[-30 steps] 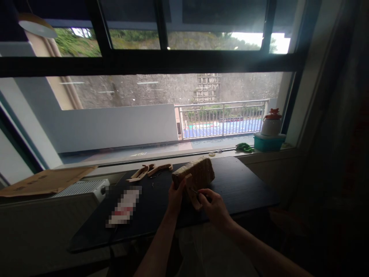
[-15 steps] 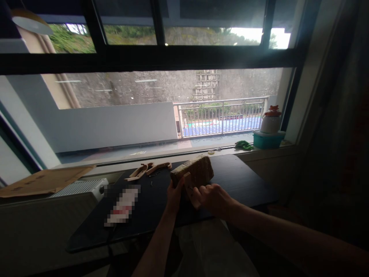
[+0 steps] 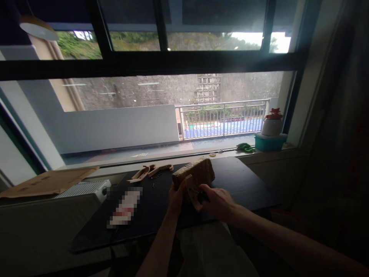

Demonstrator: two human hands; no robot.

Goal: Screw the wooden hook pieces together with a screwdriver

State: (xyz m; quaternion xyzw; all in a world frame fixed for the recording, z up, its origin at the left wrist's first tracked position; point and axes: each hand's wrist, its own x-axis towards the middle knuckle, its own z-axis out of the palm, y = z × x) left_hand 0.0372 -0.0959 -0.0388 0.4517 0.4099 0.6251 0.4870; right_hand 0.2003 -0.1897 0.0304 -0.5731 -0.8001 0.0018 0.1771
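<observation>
One pale wooden piece (image 3: 192,191): standing tilted on the black table top near its middle, between the two hands, its far end leaning against a brown rough block.
Left hand (image 3: 176,194): gripping the pale wooden piece from the left, fingers curling round it and thumb pressing up along its side.
Right hand (image 3: 218,200): touching the piece from the right, fingers bent and pressed together, pinching a small dark thing (image 3: 202,197) that is too dim to tell apart.
Brown rough block (image 3: 198,172): lying on the table just beyond the hands.
Black table top (image 3: 248,184): stretching left and right below the window.
Far left: two pale curved wooden pieces (image 3: 150,171) are lying side by side.
Near left: a blurred white and red packet (image 3: 125,207) is lying flat.
Beyond the left edge: a white ribbed heater (image 3: 83,188) is sitting under a flat brown cardboard sheet (image 3: 46,181).
Far right sill: a teal box (image 3: 270,142) is carrying a white pot with an orange top (image 3: 271,123), with a green bundle (image 3: 245,147) lying just left of it.
</observation>
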